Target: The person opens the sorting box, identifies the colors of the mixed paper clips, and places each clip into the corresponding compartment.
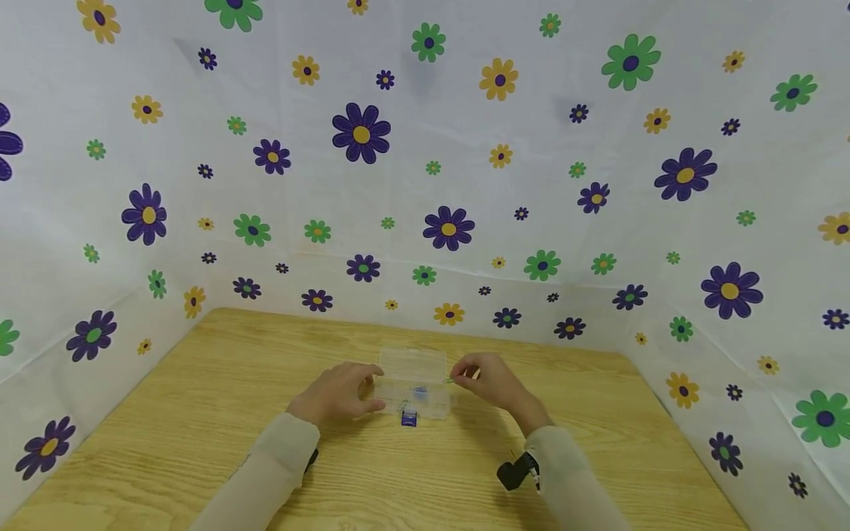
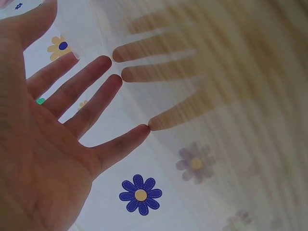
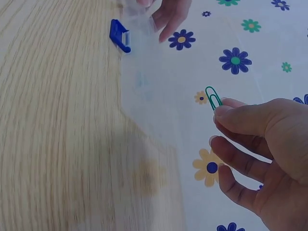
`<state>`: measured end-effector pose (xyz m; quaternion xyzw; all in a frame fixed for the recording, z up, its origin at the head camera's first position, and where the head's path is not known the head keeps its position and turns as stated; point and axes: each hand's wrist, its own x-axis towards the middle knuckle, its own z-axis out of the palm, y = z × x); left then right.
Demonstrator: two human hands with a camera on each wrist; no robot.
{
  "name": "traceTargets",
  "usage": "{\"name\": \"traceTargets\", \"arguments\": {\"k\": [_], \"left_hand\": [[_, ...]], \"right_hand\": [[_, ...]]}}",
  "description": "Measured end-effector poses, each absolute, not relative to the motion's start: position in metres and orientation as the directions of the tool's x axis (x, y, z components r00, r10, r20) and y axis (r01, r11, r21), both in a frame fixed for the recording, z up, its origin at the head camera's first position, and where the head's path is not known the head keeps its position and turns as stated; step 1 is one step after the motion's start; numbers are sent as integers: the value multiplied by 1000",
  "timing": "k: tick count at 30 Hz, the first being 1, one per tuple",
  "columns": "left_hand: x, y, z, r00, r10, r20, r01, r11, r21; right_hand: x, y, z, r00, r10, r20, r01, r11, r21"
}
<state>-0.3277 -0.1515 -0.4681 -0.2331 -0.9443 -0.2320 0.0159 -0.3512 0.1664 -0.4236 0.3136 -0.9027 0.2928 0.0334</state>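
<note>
tabletop (image 1: 425, 479): pale wood grain, clear box (image 1: 413, 364) open on it
walls (image 1: 398, 184): white cloth, flowered
left hand (image 1: 339, 392): fingers apart at clear box's edge
right hand (image 1: 491, 380): fingers clamped on green paperclip (image 3: 211, 95)

passage lies nearside over the tabletop (image 1: 425, 487); the box (image 1: 434, 405) (lid (image 1: 413, 364) open) obstructs beyond.

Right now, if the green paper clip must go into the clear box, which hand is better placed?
Probably the right hand: it pinches the green paper clip beside the clear box; the left hand, opposite, holds no clip.
</note>
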Motion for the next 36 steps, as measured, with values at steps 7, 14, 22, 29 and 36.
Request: {"name": "traceTargets", "arguments": {"k": [7, 14, 22, 29, 36], "left_hand": [[-327, -151, -467, -899, 420, 124, 430, 790, 437], [-326, -151, -468, -904, 410, 119, 419, 798, 433], [-324, -151, -466, -901, 416, 120, 424, 790, 442], [-324, -151, -466, -901, 416, 118, 424, 793, 438], [-324, -150, -466, -903, 413, 122, 423, 798, 428]], "right_hand": [[-352, 154, -425, -778, -577, 249, -606, 584, -540], [-354, 143, -429, -778, -578, 246, -599, 566, -566], [-353, 132, -432, -783, -577, 234, -585, 554, -592], [-355, 124, -438, -774, -584, 244, -598, 547, -586], [-354, 113, -439, -765, -599, 236, -609, 554, -567]]}}
